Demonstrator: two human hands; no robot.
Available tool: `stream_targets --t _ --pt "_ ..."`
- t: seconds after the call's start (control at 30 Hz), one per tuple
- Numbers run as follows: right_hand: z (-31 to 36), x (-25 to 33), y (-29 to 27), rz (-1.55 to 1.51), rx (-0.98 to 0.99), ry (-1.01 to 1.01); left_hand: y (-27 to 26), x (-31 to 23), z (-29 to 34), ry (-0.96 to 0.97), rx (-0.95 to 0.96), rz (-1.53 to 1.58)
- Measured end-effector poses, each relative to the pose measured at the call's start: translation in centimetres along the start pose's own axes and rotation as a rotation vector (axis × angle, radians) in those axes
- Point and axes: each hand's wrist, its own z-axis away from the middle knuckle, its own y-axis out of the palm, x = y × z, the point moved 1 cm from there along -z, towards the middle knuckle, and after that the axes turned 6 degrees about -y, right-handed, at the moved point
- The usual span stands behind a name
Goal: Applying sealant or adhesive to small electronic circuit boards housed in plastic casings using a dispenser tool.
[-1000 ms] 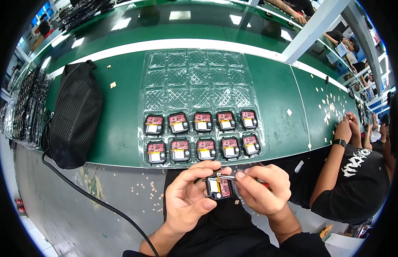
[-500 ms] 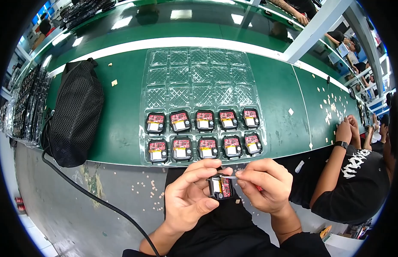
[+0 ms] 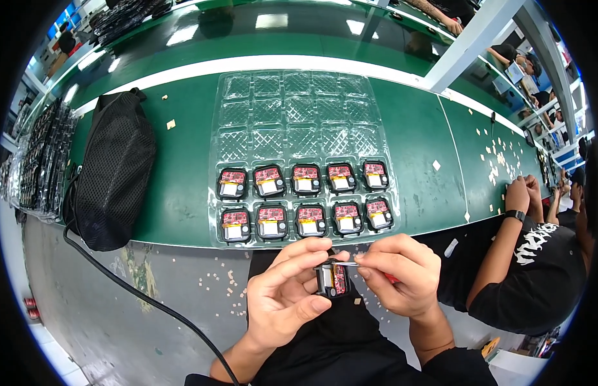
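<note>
In front of my lap, my left hand (image 3: 287, 291) grips a small black electronic casing (image 3: 324, 289) between thumb and fingers. The casing's inside faces up, showing a red circuit board (image 3: 340, 278) and a silver-white battery with a yellow strip. My right hand (image 3: 402, 276) pinches a thin metal tool (image 3: 346, 263), its tip at the casing's upper edge. A red part shows by the palm; most of the tool is covered by my fingers. Beyond my hands lies a clear plastic tray (image 3: 215, 138), its two nearest rows filled with similar casings (image 3: 310, 222).
A black mesh bag (image 3: 119, 167) lies left on the green table (image 3: 418, 193), near stacked, plastic-wrapped dark items (image 3: 38, 161). A black cable (image 3: 151, 302) runs toward my left arm. To the right sits a co-worker (image 3: 530, 283); small pale scraps litter table and floor.
The casing and the tool tip have shifted very slightly upward, and my right hand has tilted a little. Both hands keep their hold.
</note>
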Motion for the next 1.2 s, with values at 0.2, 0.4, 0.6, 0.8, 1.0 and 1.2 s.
stream_targets --t 0.2,0.4,0.6,0.8,1.0,1.2 --pt "0.3 0.0 0.8 0.09 -0.058 -0.092 0.1 0.1 0.2 0.002 -0.019 0.02" --pt "0.5 -0.5 1.5 0.252 -0.097 -0.257 0.0 -0.1 0.2 0.028 -0.039 -0.04" --pt "0.8 -0.9 1.9 0.279 -0.141 -0.314 -1.1 -0.6 -0.1 -0.003 0.076 -0.009" --pt "1.0 -0.7 2.0 0.342 -0.152 -0.346 -1.0 -1.1 -0.1 -0.034 0.048 -0.024" --pt "1.3 -1.0 2.3 0.261 -0.15 -0.288 -0.9 -0.9 -0.2 -0.027 0.044 -0.024" --pt "0.9 -0.7 1.7 0.206 -0.151 -0.261 -0.3 -0.7 -0.4 0.004 -0.026 -0.088"
